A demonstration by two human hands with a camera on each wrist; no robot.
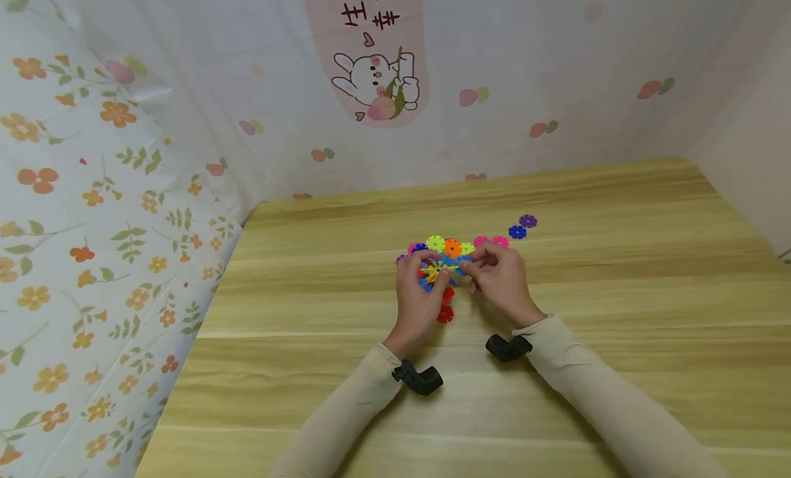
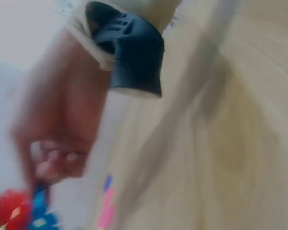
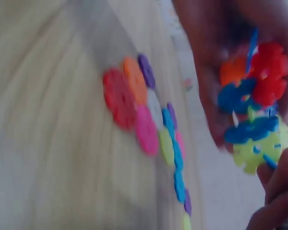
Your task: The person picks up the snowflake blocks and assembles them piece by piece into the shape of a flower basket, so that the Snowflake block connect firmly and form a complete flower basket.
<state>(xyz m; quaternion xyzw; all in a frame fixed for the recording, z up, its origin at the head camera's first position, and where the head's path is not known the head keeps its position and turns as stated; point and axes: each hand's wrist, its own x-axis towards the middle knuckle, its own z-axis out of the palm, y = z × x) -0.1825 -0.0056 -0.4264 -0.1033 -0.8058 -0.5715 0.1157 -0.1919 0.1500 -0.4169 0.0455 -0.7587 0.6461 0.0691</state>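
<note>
My left hand (image 1: 417, 296) holds a cluster of joined notched plastic discs (image 1: 437, 270), yellow, blue, red and orange. The right wrist view shows this cluster from the side, with a red disc (image 3: 270, 74), blue discs and a yellow-green disc (image 3: 261, 148) slotted together at angles. At the cluster's right edge, my right hand (image 1: 502, 275) pinches a blue disc (image 1: 462, 264) between thumb and fingertips. The left wrist view shows my right hand (image 2: 62, 115) gripping blue beside the red discs. Whether that blue disc is joined to the cluster, I cannot tell.
Loose notched discs lie on the wooden table (image 1: 309, 292) around and behind my hands: a yellow-green disc (image 1: 435, 244), an orange disc (image 1: 453, 248), a red disc (image 1: 445, 314), a blue disc (image 1: 517, 232) and a purple disc (image 1: 528, 221). A patterned cloth (image 1: 272, 141) hangs behind.
</note>
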